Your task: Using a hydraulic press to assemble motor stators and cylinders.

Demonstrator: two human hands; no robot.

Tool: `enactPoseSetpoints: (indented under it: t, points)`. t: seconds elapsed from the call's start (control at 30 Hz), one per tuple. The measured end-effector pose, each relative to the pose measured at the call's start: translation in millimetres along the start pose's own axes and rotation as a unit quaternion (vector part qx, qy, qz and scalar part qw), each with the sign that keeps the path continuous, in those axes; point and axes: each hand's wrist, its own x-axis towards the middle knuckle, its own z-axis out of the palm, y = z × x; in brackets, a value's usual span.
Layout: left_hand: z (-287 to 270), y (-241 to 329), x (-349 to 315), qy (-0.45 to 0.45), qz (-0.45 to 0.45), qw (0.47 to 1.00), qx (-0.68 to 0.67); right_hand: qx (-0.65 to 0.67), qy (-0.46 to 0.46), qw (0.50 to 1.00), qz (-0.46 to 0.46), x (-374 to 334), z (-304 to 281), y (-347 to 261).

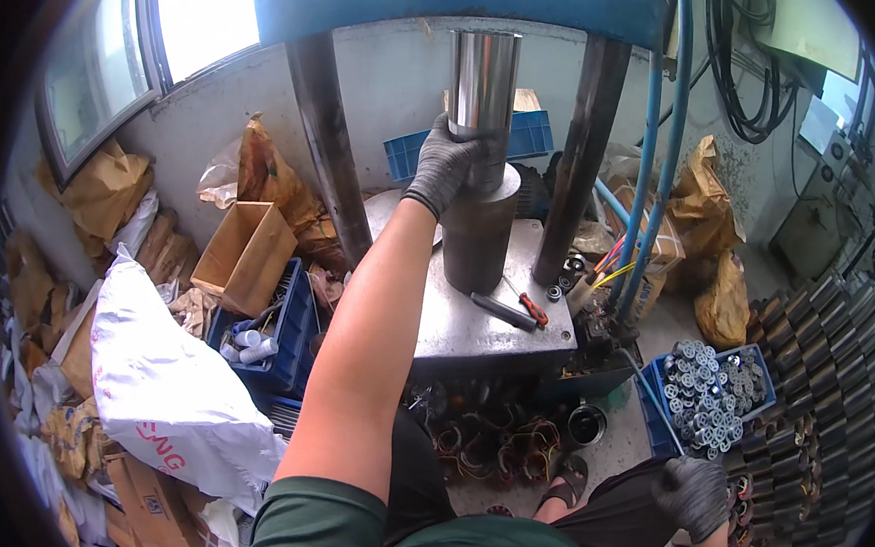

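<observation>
My left hand (446,166), in a dark grey glove, reaches up to the press and wraps around the lower part of the upright metal column, just below the shiny ram (484,80). Under it a thick dark steel cylinder (479,236) stands on the press's metal table (442,343). A red-handled screwdriver (533,310) and a short dark bar (502,312) lie in front of the cylinder. Low on the right, my right hand (691,494), gloved too, is closed at the end of a thin metal lever (654,398); its fingers are partly hidden.
Two dark posts (330,150) and a blue crossbeam (461,6) frame the press. Blue hoses (657,170) run down its right side. A blue crate (754,374) of round grey parts stands right, beside stacked dark metal pieces (835,380). A white sack (169,380) lies left.
</observation>
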Motion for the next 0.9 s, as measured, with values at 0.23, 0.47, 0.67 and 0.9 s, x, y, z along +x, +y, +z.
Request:
enactPoseSetpoints:
  t: [0.23,0.47,0.67,0.9]
  points:
    - [12,12,-12,0.018,0.010,1.000,0.012,0.043,0.048,0.998,0.013,0,-3,-4]
    - [15,24,-17,0.038,0.003,0.998,0.057,0.075,0.071,0.995,0.010,1,-7,-5]
    - [27,39,-24,0.015,-0.063,0.925,-0.375,0.072,0.072,0.995,-0.015,4,-12,-6]
    - [30,60,-43,0.006,0.016,0.999,-0.048,0.053,0.071,0.996,-0.029,2,-7,2]
